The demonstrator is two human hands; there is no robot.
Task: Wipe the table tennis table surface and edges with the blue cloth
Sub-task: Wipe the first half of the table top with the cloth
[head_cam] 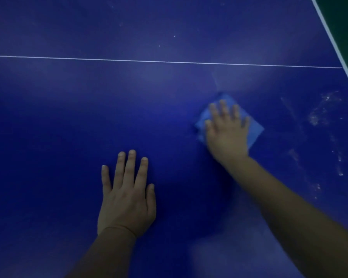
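Cloth: the folded light-blue wiping cloth [255, 129] lies flat on the dark blue table tennis desk [68, 117], right of the frame's centre, its corners showing around the hand on top of it.
Right hand: the right hand [227, 131] presses down on the cloth, fingers [222, 109] straight and slightly spread; it is blurred, so a wiping stroke looks to be in hand.
Left hand: the left hand [127, 199] rests palm-down on bare desk at lower centre, fingers straight and a little apart, holding nothing, apparently as a brace.
Risk: with flat pressure and no pinch, the cloth could bunch or slip out from under the palm on a fast stroke. The whitish dusty smears [319, 115] at the right of the frame could be spread rather than lifted. The edge strip is likely the easiest part to skip.
Surface: smooth, matt blue, crossed by a thin white line [169, 62] in the upper half; a white edge stripe [333, 43] runs down the upper right.
Room: dim light; beyond the edge only dark green [346, 17] shows.
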